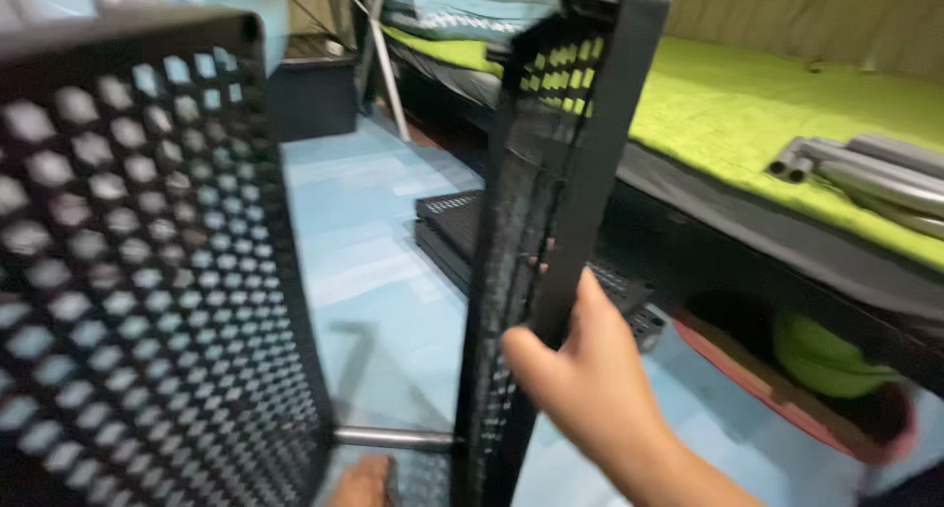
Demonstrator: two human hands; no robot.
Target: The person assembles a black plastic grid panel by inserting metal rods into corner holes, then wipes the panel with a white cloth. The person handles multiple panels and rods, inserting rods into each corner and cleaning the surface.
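- Two black perforated shelf panels stand upright over the blue floor [374, 222].
- My right hand [580, 369] grips the right panel [551, 173] edge.
- My left hand [362, 482] rests below the metal rod [393, 436]; grip unclear.
- Left panel [138, 271] is close, blurred.

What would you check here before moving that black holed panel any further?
1. Right hand grips the upright black panel's edge: ok.
2. Left hand in view: not ok, no left hand shows.
3. Metal rod seated in both panels: cannot tell, blurred.
4. Near panel upright: ok.
5. Spare panels stacked on the floor, apart from the work: ok.
6. Grey tubes lying on the green bed: ok.
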